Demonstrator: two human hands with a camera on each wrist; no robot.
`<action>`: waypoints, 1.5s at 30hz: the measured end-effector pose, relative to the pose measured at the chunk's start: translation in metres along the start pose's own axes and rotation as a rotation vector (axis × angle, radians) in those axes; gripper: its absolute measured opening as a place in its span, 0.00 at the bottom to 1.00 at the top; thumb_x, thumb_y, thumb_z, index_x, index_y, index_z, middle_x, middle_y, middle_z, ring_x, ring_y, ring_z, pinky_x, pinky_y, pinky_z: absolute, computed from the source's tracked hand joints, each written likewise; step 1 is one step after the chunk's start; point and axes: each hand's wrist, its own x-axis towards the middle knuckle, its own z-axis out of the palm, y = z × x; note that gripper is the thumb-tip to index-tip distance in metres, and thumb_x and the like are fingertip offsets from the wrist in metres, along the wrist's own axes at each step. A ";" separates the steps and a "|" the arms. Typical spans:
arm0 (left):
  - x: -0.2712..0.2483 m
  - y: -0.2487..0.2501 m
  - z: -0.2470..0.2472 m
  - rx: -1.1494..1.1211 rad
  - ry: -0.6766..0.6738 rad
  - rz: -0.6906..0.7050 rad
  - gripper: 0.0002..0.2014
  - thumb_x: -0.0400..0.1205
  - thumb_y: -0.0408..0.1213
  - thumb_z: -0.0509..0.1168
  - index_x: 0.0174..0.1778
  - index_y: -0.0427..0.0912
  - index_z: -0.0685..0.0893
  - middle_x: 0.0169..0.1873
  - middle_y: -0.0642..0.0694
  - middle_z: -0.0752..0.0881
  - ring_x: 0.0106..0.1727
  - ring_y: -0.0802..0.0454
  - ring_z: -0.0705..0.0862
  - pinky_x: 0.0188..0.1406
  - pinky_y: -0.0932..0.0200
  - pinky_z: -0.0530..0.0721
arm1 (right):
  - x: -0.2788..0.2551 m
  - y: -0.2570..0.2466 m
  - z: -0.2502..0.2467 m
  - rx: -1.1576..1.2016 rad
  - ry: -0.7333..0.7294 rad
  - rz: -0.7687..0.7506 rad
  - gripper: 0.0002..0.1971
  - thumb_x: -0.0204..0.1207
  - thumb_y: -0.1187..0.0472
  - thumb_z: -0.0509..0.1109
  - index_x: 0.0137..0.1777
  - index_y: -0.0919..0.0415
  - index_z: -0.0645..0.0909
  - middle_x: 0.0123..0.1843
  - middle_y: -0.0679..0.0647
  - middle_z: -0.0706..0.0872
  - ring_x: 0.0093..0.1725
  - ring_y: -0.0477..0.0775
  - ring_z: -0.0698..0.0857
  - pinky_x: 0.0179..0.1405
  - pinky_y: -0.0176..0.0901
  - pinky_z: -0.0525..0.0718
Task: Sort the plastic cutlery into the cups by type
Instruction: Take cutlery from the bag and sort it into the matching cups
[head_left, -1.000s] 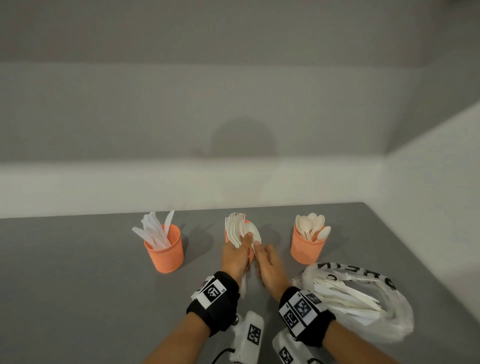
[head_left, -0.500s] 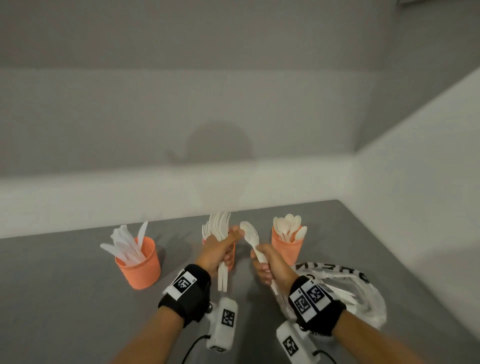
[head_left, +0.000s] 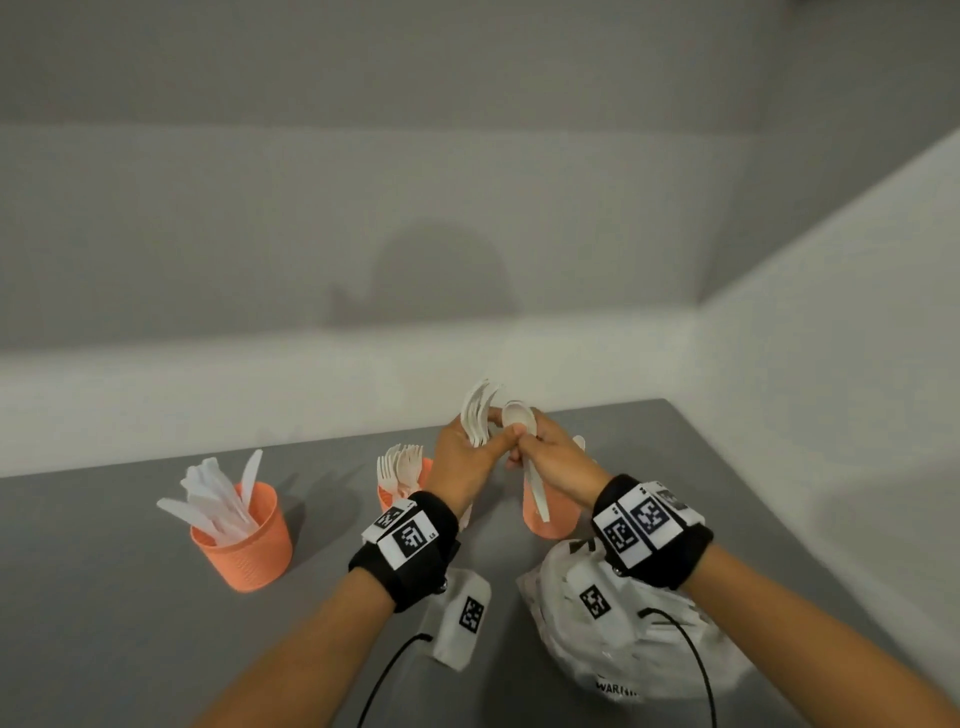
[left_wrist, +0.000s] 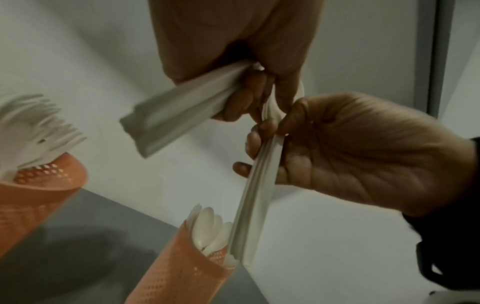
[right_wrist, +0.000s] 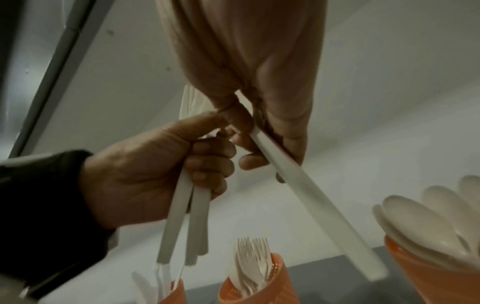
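Note:
My left hand (head_left: 465, 460) grips a bundle of white plastic forks (head_left: 479, 413) by the handles (left_wrist: 176, 115), heads up. My right hand (head_left: 558, 460) pinches one white spoon (head_left: 519, 418); its handle (right_wrist: 311, 205) slants down over the right-hand cup. The hands touch at the thumbs, above the table. Three orange cups stand in a row: one with knives (head_left: 244, 545) on the left, one with forks (head_left: 387, 499) in the middle, one with spoons (head_left: 550, 519) on the right, partly hidden behind my right hand.
A crumpled white plastic bag (head_left: 623, 639) with more cutlery lies near the front right, under my right forearm. The grey table (head_left: 104, 623) ends at a white wall behind and on the right. Cables and white tagged boxes hang from both wristbands.
My right hand drew one spoon out of the bundle. The hands parted, then met again, now higher and further right, over the spoon cup.

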 end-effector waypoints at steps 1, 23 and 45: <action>0.003 0.002 0.000 -0.010 0.023 -0.009 0.03 0.80 0.32 0.66 0.44 0.36 0.84 0.17 0.55 0.77 0.14 0.65 0.74 0.20 0.74 0.73 | 0.006 0.001 -0.007 0.043 0.059 0.013 0.15 0.81 0.72 0.53 0.55 0.56 0.76 0.41 0.54 0.80 0.35 0.49 0.77 0.42 0.39 0.80; 0.054 -0.110 -0.044 0.161 0.431 -0.125 0.09 0.78 0.41 0.70 0.33 0.45 0.81 0.28 0.44 0.85 0.32 0.47 0.84 0.40 0.55 0.82 | 0.055 0.092 -0.079 -0.200 0.303 0.246 0.10 0.74 0.75 0.61 0.46 0.59 0.77 0.44 0.52 0.83 0.48 0.55 0.81 0.37 0.33 0.77; 0.037 -0.119 -0.053 1.419 -0.115 0.077 0.39 0.82 0.57 0.36 0.68 0.30 0.78 0.68 0.32 0.78 0.71 0.37 0.77 0.78 0.46 0.61 | 0.048 0.100 -0.052 -1.279 -0.076 0.359 0.36 0.82 0.40 0.39 0.82 0.64 0.43 0.85 0.59 0.45 0.84 0.56 0.45 0.80 0.65 0.41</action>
